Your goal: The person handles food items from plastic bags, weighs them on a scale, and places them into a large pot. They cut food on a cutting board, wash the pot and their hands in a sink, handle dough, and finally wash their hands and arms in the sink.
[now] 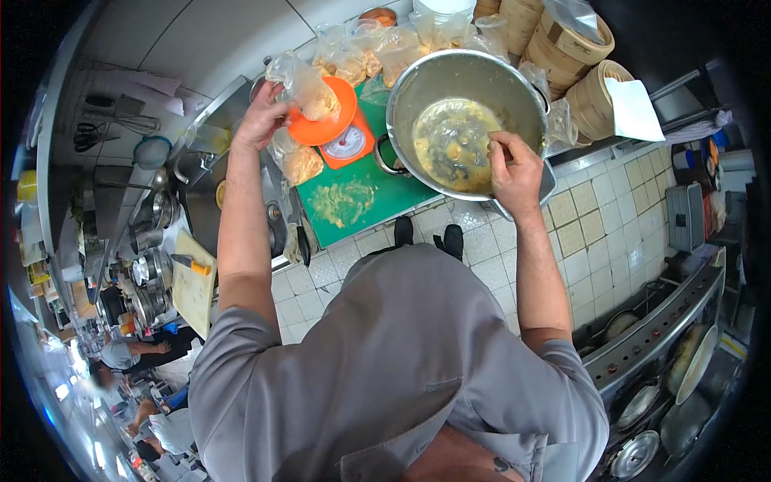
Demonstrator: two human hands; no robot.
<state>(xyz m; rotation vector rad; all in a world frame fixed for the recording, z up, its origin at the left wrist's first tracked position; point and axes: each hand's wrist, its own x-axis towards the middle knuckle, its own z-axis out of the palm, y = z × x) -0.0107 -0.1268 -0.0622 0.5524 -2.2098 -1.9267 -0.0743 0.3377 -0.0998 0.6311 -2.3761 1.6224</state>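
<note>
A clear plastic bag (301,84) with orange-yellow food pieces rests on the orange pan (329,120) of a kitchen scale (347,143). My left hand (261,119) is at the bag's left side, its fingers closed on the plastic. Over the right rim of a large metal pot (405,88), my right hand (516,170) has its fingers pinched together; whatever they hold is hidden. Inside the pot lie wet yellowish pieces in some liquid (458,140). The scale stands on a green cutting board (401,197), which has yellow residue (344,202) on it.
Several filled bags (397,56) line the wall behind the scale, and another bag (297,161) lies left of it. Bamboo steamers (590,100) stand at right. A sink (233,201) and a knife (303,233) are at left. Other people (132,353) work farther off.
</note>
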